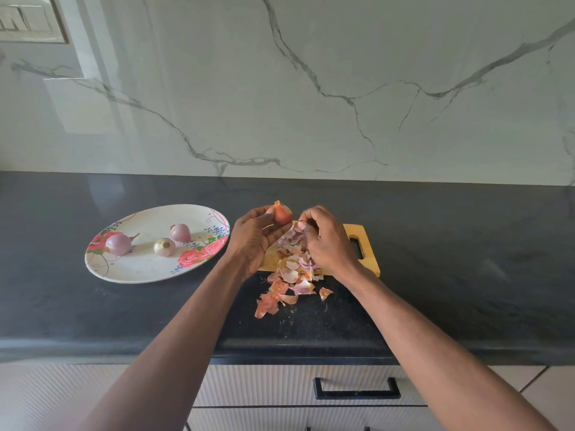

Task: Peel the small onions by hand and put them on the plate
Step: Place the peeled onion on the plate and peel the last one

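I grip an unpeeled onion [281,212] in my left hand [253,237] while my right hand [323,241] pinches loose skin [303,228] above the peel pile [292,275].

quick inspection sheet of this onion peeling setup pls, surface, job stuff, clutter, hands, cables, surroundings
surface: dark stone countertop with a wooden cutting board lying on it.
job's things: floral plate at left holds three peeled onions; one onion, still in its skin, is held above the board.
clutter: pile of onion skins spilling from the board onto the counter.
hands: left hand grips the unpeeled onion; right hand has fingers curled, pinching a piece of skin.
cables: nothing seen.
surroundings: marble-look wall, switch panel at upper left, drawer with black handle below the counter.
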